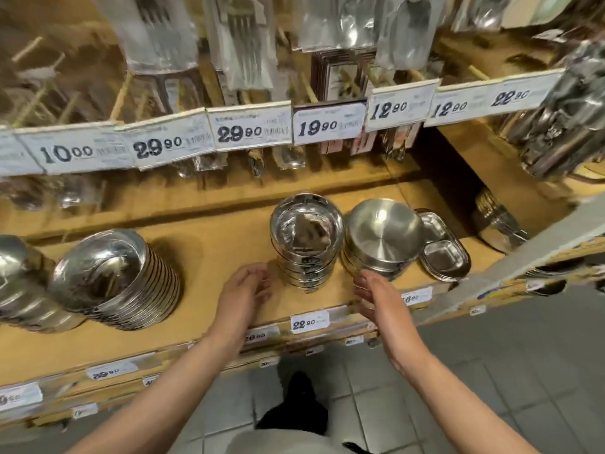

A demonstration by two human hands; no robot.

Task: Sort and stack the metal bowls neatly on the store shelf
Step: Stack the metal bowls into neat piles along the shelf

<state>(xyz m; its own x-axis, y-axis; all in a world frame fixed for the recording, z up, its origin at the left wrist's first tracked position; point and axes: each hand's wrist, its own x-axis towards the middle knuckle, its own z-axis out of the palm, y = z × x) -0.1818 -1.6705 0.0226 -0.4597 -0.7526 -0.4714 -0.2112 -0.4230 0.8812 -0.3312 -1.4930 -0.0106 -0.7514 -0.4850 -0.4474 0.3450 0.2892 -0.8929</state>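
Observation:
A tall stack of shiny metal bowls [306,244] stands upright on the wooden shelf [209,257], near its front edge. Right beside it sits a shorter stack of matte metal bowls [383,239]. My left hand [244,290] hovers just left of the tall stack's base with its fingers relaxed, holding nothing. My right hand [376,294] is in front of the matte stack, fingers stretched toward its lower rim; whether they touch it I cannot tell. A long leaning stack of wide bowls [114,280] lies on its side at the shelf's left.
Rectangular metal trays [443,255] lie right of the matte stack. Another bowl stack [19,283] sits at the far left. Price tags [306,322] line the shelf edge. Packaged cutlery [242,44] hangs above the shelf. Tiled floor [491,371] lies below.

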